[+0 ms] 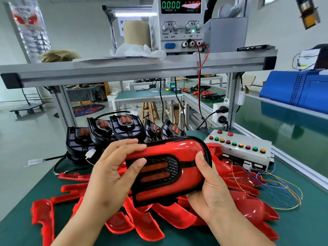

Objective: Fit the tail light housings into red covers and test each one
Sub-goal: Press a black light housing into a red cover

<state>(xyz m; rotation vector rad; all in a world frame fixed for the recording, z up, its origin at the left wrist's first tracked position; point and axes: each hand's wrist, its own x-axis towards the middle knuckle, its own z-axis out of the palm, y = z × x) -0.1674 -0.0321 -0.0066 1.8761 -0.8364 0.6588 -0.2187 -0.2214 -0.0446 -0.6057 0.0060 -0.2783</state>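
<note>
Covers (147, 226), red and loose, lie heaped on the green surface (17, 233) from 3 to 8 o'clock, under a tail light (170, 153) held above them. The left hand (113, 171) grips its top edge and the right hand (211, 189) clamps the other end. Black housings (124, 125) crowd at 11 o'clock. A button box (237, 148) sits at 2, and a power supply (179, 23) stands on the shelf (142, 68) at 12.

Brown paper roll (136, 32) on shelf (142, 68), crumpled white wrapping (140, 50), blue crate (301, 89), wooden stool (150, 110) behind
</note>
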